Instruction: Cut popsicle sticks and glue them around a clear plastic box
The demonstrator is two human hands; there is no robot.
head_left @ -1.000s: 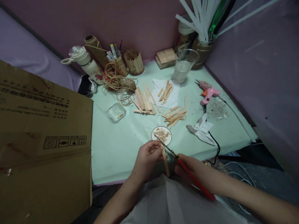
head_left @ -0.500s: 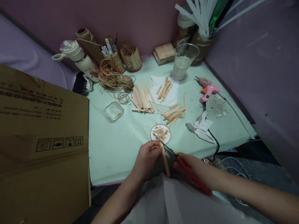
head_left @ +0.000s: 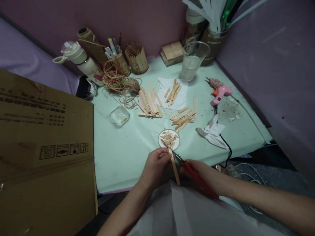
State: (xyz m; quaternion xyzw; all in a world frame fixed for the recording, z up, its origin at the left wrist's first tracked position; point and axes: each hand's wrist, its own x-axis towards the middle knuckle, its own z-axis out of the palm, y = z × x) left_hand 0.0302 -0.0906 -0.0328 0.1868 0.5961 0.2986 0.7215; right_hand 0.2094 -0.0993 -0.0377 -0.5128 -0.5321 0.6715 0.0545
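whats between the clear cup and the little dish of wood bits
In the head view, a white napkin with sticks on it, then a loose stick pile, between cup and dish.

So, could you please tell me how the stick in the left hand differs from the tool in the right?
The stick is a flat strip of pale wood, while the tool has red handles and dark metal blades. The stick is shorter than the tool. The stick's upper end is near the plate, while the tool's tips reach over it. Both are long and narrow.
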